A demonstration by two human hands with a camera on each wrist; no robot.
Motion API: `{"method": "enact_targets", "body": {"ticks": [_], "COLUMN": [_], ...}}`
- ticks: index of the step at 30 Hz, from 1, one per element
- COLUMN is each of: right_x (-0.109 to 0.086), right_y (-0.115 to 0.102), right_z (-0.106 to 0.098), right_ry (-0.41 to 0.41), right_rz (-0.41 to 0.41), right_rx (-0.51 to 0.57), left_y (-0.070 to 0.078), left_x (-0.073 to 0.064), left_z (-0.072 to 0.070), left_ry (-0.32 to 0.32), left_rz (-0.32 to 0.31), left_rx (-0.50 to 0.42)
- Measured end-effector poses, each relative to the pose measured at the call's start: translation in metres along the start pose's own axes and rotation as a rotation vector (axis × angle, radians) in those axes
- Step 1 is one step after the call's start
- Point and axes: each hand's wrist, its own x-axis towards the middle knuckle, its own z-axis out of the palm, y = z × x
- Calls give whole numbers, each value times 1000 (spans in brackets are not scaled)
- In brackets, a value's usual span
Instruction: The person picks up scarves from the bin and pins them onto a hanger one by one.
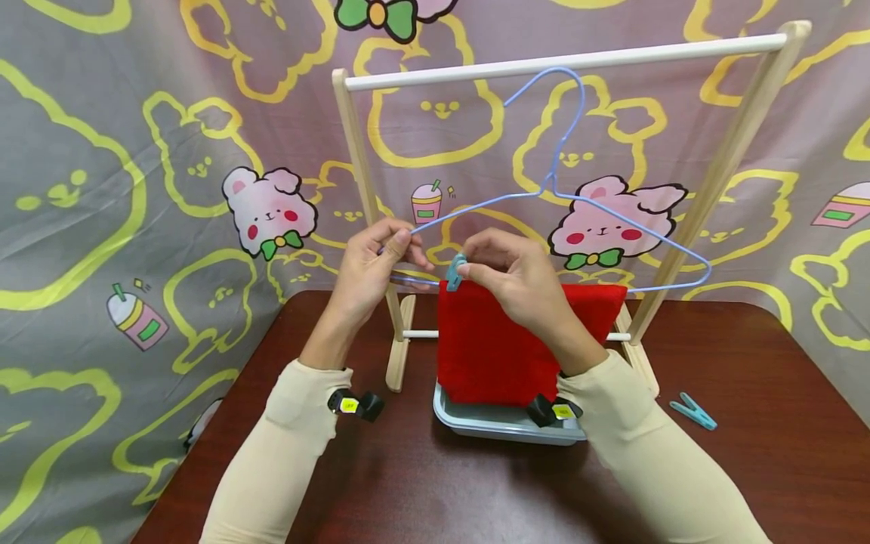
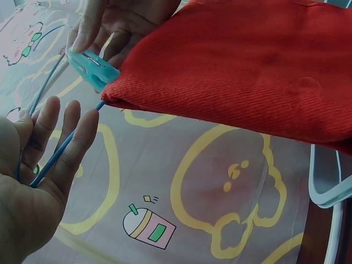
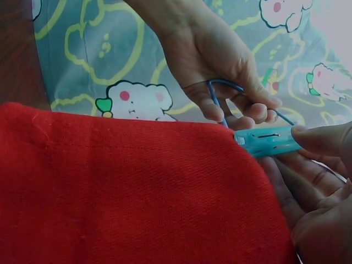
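A blue wire hanger (image 1: 489,202) is held up by its left end in my left hand (image 1: 370,264), thumb and fingers round the wire. Over its lower bar hangs a folded red cloth (image 1: 503,347). My right hand (image 1: 519,276) pinches a teal clothespin (image 1: 454,272) at the cloth's upper left corner. In the right wrist view the clothespin (image 3: 267,141) sits right at the cloth's edge, beside the wire. The left wrist view shows the left hand (image 2: 38,170) with the bar across its palm and fingers.
Behind the hanger stands a wooden rack with a white top rail (image 1: 564,64). A pale blue tray (image 1: 503,431) lies under the cloth on the dark wooden table (image 1: 408,483). Another teal clothespin (image 1: 693,412) lies at the right. A patterned curtain (image 1: 204,227) surrounds the table.
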Motion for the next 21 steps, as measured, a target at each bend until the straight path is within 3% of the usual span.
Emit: {"method": "enact_targets", "body": {"ticks": [21], "right_x": [1], "right_y": [3], "right_z": [2], "right_ry": [-54], "right_rz": [27], "right_rx": [-54], "left_y": [-1], "left_x": [-4], "left_z": [6], "left_ry": [11], "left_rz": [-12], "left_rx": [-11]}}
